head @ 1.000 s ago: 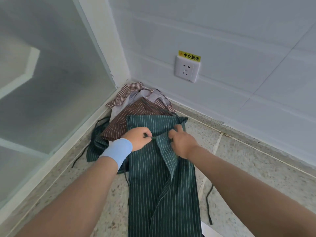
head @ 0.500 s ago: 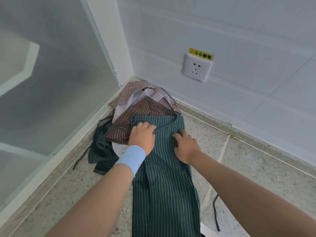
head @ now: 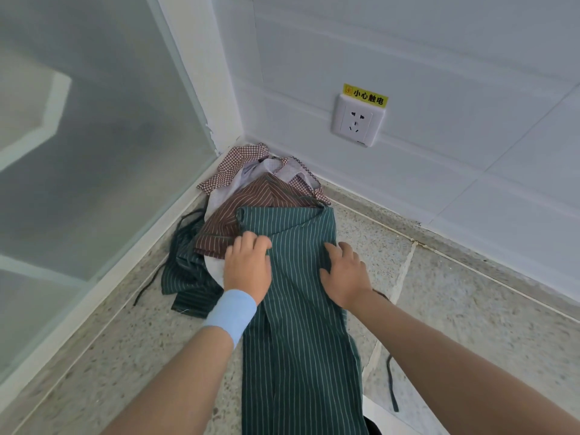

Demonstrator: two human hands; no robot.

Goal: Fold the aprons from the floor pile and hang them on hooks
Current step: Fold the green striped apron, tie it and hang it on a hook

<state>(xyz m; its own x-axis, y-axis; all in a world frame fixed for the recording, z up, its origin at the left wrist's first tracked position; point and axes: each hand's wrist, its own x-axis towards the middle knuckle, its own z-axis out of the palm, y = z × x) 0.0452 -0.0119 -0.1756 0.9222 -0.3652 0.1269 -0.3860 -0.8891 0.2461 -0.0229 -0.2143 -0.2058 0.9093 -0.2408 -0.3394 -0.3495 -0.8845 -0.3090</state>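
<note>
1. Both hands flat, fingers straight: left hand (head: 248,265) and right hand (head: 345,274) press the green striped apron (head: 298,334), folded lengthwise on the floor (head: 470,309).
2. Early: nothing hung, no hooks in view.
3. Remaining: brown striped apron (head: 251,199), checked apron (head: 232,164).
4. Loose tie string (head: 392,384) trails beside; snag risk.

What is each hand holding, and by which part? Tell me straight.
Nothing is gripped. The left hand and the right hand lie flat, pressing down on the green striped apron near its upper end.
</note>
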